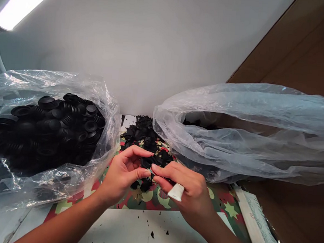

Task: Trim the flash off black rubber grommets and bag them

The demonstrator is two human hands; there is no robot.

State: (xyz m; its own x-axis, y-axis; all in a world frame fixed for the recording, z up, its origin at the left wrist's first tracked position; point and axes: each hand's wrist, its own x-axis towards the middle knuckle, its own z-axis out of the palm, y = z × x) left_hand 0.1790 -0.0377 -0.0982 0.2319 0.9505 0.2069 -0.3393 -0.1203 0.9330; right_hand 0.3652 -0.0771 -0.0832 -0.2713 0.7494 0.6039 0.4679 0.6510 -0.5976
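Note:
Over the middle of the patterned mat, my left hand pinches a black ribbed rubber part between thumb and fingers. Closed round a small tool with a white handle, my right hand meets the left at the rubber part. A thin shiny bit of the tool shows by the thumbs, but its exact kind is hidden by the fingers. Black rubber scraps lie heaped just behind and under both hands.
To the left, a clear plastic bag holds many black ribbed rubber parts. Another plastic bag lies open at right, with black pieces inside, beside cardboard. A lit lamp hangs upper left. White sheet lies in front.

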